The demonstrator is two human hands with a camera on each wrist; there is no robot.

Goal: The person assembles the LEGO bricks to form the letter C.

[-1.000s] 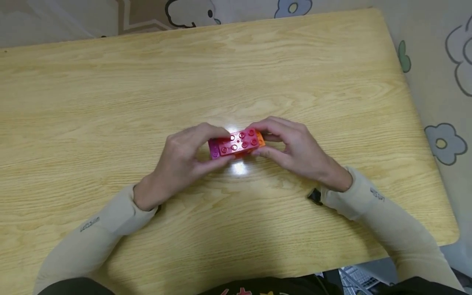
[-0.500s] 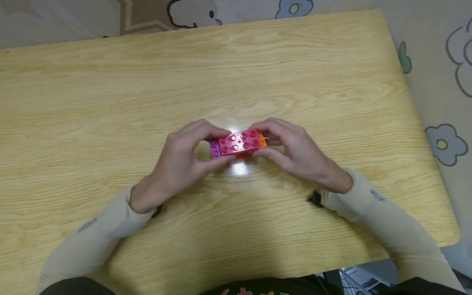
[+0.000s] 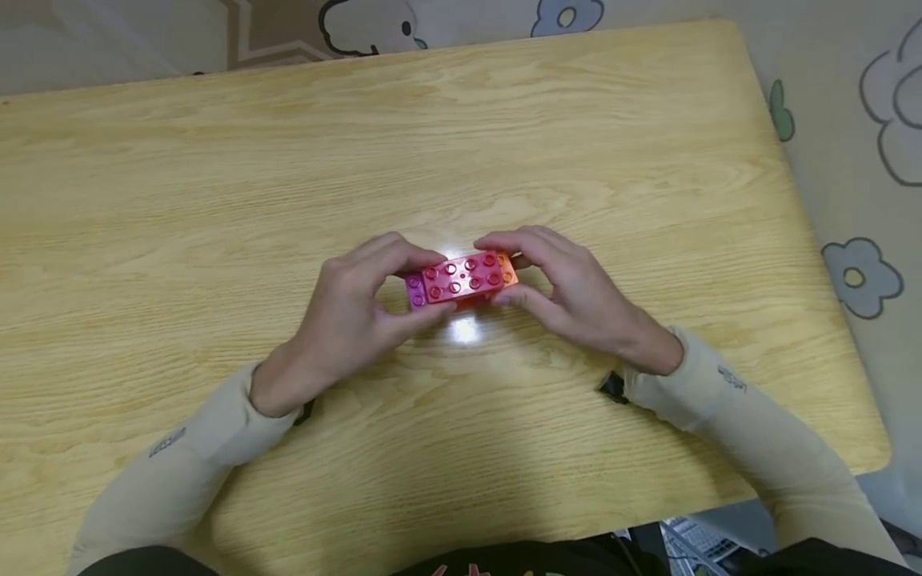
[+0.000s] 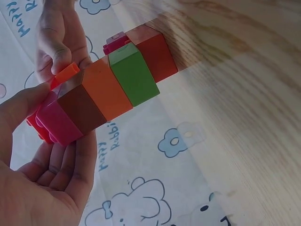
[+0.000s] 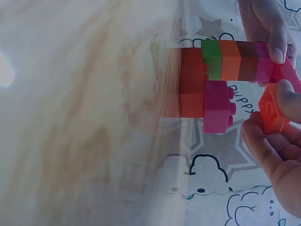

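1. Where the wooden table [image 3: 216,200] shows its middle, a stack of toy bricks [image 3: 461,280] stands on it, held at both ends.
2. Left hand [image 3: 353,308]: thumb and fingers pinch the stack's purple end.
3. Right hand [image 3: 569,292]: fingers curled round the stack's other end, pinching a small orange brick [image 5: 273,113] there.
4. Stack colours, wrist view: red, green, orange, brown, magenta [image 4: 108,89].
5. Bare tabletop lies all round the stack; every table edge is well apart from it.
6. Patterned floor mat [image 3: 864,160] lies beyond the table's edges.
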